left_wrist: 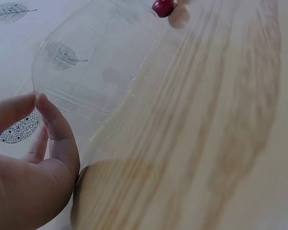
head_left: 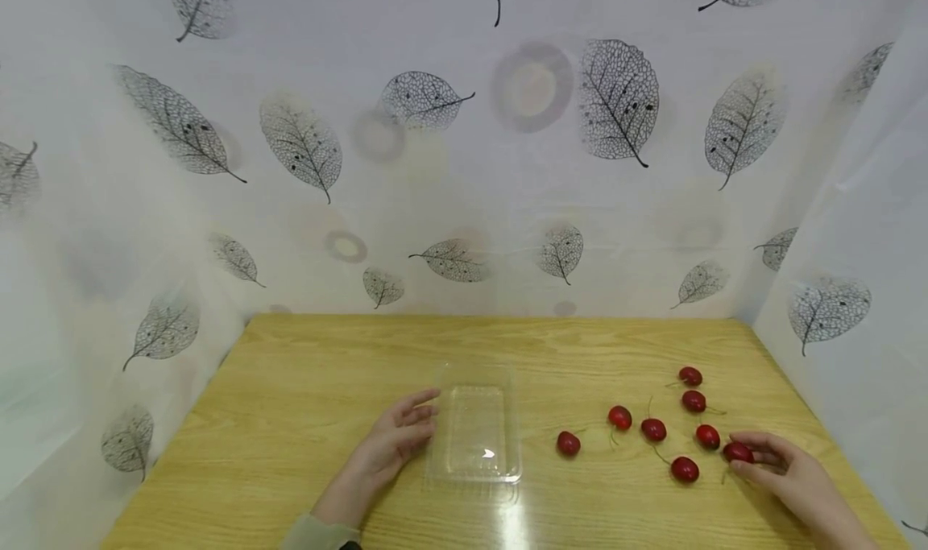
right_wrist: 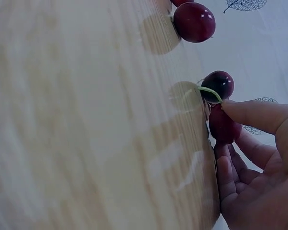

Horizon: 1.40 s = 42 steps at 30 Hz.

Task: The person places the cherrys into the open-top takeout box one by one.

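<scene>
A clear plastic box (head_left: 474,429) stands upright on the wooden table. At its left side is my left hand (head_left: 395,439); in the left wrist view its thumb and forefinger pinch the rim of the box. On the right, my right hand (head_left: 786,473) pinches a dark red cherry (right_wrist: 224,125) between thumb and fingers, low at the table surface. A thin green stem (right_wrist: 211,91) curves out from it. Several loose cherries lie between the box and that hand, the closest being one red cherry (head_left: 707,436). Another single cherry (head_left: 569,444) lies nearest the box.
The wooden table (head_left: 326,373) has its far edge against a pale leaf-printed sheet (head_left: 464,171), which also hangs along both sides. Further cherries sit toward the back right, such as one cherry (head_left: 690,376), and one cherry (head_left: 685,469) nearer the front.
</scene>
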Available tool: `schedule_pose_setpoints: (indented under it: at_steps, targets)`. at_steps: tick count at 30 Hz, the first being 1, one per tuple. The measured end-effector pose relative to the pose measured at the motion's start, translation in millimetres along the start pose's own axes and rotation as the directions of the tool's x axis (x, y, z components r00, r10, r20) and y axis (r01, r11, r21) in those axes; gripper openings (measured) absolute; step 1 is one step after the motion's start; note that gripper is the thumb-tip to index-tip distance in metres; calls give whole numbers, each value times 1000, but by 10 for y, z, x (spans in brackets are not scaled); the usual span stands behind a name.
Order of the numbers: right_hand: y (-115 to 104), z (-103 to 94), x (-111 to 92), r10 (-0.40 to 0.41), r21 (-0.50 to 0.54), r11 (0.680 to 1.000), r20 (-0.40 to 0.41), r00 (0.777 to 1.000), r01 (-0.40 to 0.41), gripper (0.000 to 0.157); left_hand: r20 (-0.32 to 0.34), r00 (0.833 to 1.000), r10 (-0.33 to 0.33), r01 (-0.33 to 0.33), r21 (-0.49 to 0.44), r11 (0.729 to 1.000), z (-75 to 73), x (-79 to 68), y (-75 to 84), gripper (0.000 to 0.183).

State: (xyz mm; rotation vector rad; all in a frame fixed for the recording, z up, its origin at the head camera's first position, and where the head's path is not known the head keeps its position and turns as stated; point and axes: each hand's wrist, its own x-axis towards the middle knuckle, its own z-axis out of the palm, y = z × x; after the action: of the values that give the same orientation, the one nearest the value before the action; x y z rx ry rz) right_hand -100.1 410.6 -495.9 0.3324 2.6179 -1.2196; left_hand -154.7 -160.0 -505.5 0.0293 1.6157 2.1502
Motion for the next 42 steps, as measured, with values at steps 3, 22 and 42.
schedule_pose_setpoints:
  at_steps: [3,22,42]
  targets:
    - [3,-12,-5,-3,1,1000,-1,1000,3,56,-1,1000,0,0,-23,1000,9,6,-14,65]
    - [-58,-114,23,-32,-9,999,1,999,32,57,60,998,33,-28,-97,995,-13,11,-76,55]
    - [-755,165,79,-218,64,974,-23,976,219,45,52,998,18,-14,-73,997,-30,25,-109,58]
